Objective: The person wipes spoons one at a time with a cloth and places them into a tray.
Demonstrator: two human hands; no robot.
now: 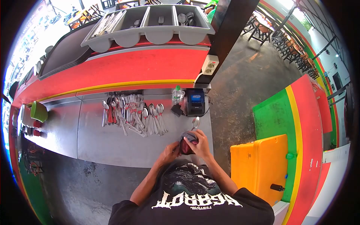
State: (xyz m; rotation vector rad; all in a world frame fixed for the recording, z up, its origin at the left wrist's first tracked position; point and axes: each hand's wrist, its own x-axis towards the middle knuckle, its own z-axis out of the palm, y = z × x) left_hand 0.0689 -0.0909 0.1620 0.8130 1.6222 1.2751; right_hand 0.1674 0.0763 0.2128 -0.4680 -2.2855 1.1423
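Observation:
Close in front of my chest, both hands work at a dark grey cloth (190, 135) with a reddish part showing in its fold. My right hand (201, 144) is closed round the cloth from the right. On the cloth's left edge, the fingers of my left hand (171, 152) are pinched together. A spoon (195, 123) points away just beyond my right fingers, its bowl showing and its handle end hidden by the hand and cloth. Further left on the steel counter (101, 146) lies a spread of spoons and forks (131, 110).
Behind the counter, a red ledge (150, 65) carries a grey cutlery tray (157, 32) and stacked dark trays (67, 48). A bottle (176, 95) and a small black printer (195, 103) stand at the counter's far right. An orange cooler box (258, 157) is on my right.

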